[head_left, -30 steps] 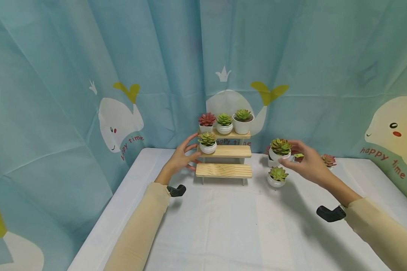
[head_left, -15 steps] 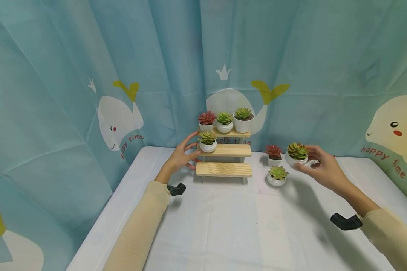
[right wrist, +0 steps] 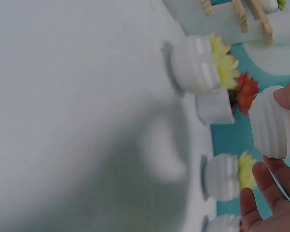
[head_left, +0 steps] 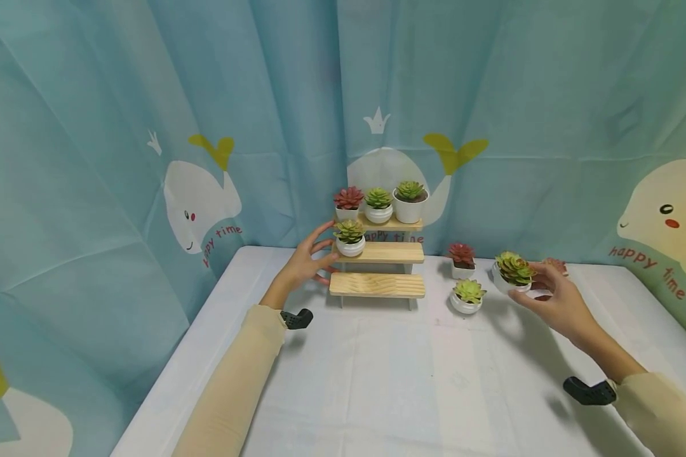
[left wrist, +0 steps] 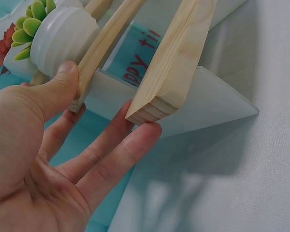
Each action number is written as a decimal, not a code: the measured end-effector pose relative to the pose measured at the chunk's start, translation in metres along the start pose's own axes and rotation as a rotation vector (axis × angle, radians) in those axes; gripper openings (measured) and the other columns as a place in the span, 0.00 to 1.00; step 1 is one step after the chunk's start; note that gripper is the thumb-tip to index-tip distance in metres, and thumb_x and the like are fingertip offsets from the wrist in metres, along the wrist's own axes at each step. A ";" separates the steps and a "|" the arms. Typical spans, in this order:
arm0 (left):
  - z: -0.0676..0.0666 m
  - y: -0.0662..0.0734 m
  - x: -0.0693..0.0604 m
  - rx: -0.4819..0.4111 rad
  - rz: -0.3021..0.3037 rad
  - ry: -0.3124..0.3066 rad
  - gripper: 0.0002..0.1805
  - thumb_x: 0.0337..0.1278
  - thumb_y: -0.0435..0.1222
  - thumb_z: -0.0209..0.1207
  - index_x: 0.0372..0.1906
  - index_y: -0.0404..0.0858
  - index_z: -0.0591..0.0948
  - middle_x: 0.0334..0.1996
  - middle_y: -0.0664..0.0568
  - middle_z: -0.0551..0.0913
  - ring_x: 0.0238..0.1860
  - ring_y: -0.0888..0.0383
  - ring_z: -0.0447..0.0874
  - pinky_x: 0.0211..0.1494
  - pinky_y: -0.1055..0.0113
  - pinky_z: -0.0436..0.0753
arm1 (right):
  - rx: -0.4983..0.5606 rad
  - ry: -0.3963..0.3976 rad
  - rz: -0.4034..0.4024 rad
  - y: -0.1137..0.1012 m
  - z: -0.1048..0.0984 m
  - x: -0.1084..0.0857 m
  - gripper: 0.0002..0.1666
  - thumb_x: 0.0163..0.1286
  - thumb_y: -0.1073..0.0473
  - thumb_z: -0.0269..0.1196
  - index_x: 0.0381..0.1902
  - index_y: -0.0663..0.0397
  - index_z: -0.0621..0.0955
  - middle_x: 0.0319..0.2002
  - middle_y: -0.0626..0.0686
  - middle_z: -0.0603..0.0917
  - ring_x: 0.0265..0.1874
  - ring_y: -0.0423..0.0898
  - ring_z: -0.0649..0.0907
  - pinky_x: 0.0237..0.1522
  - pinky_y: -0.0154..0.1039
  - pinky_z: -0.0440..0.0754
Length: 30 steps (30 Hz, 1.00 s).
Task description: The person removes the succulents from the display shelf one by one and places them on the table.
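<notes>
My left hand [head_left: 304, 265] is at the left end of a three-tier wooden stand [head_left: 377, 285]. In the left wrist view, its thumb and a finger pinch the middle board's end, while other fingertips touch the lowest board [left wrist: 169, 72]. A white round pot with a green succulent [head_left: 350, 238] sits on the middle tier beside that thumb. My right hand [head_left: 560, 303] grips a white pot with a red-tipped green succulent [head_left: 513, 273], raised above the tablecloth. The right wrist view shows the thumb on this pot's wall [right wrist: 273, 125], its plant mostly out of sight.
Three potted succulents [head_left: 379, 206] line the top tier. Right of the stand are a red succulent in a square pot [head_left: 462, 261] and a pale green one in a round pot [head_left: 467, 297]. Another reddish succulent [head_left: 557, 264] shows behind my right hand. A blue curtain [head_left: 297, 127] hangs behind.
My right hand has moved right and lower in the head view with the potted succulent, uncovering the red succulent in the square pot. My left hand stays at the stand.
</notes>
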<state>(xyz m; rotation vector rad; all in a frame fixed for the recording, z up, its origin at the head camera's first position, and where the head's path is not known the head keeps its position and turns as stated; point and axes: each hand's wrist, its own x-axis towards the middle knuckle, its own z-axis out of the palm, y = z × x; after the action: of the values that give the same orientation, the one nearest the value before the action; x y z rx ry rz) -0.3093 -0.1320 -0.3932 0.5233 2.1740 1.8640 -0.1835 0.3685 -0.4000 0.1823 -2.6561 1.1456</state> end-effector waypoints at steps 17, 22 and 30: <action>-0.001 -0.001 0.000 -0.002 -0.003 0.008 0.43 0.71 0.36 0.64 0.80 0.69 0.57 0.78 0.42 0.60 0.47 0.35 0.88 0.35 0.42 0.89 | -0.056 -0.050 0.129 0.034 0.015 -0.014 0.46 0.70 0.47 0.71 0.72 0.69 0.65 0.60 0.74 0.77 0.49 0.46 0.81 0.37 0.26 0.74; -0.001 -0.001 0.000 0.002 -0.005 0.011 0.43 0.71 0.36 0.64 0.80 0.69 0.57 0.78 0.43 0.61 0.48 0.35 0.88 0.35 0.41 0.89 | -0.052 -0.067 0.135 0.036 0.018 -0.017 0.45 0.70 0.48 0.71 0.71 0.70 0.64 0.59 0.76 0.76 0.53 0.66 0.80 0.35 0.22 0.75; 0.000 0.001 0.000 -0.001 -0.002 0.020 0.43 0.71 0.36 0.63 0.80 0.68 0.57 0.78 0.41 0.60 0.50 0.31 0.86 0.36 0.38 0.88 | -0.041 -0.086 0.140 0.037 0.019 -0.017 0.46 0.71 0.48 0.70 0.73 0.70 0.63 0.60 0.77 0.75 0.54 0.69 0.80 0.36 0.22 0.75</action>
<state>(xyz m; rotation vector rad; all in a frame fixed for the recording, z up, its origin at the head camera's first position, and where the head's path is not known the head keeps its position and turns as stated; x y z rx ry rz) -0.3094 -0.1315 -0.3921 0.5043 2.1855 1.8763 -0.1778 0.3797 -0.4430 0.0402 -2.8042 1.1480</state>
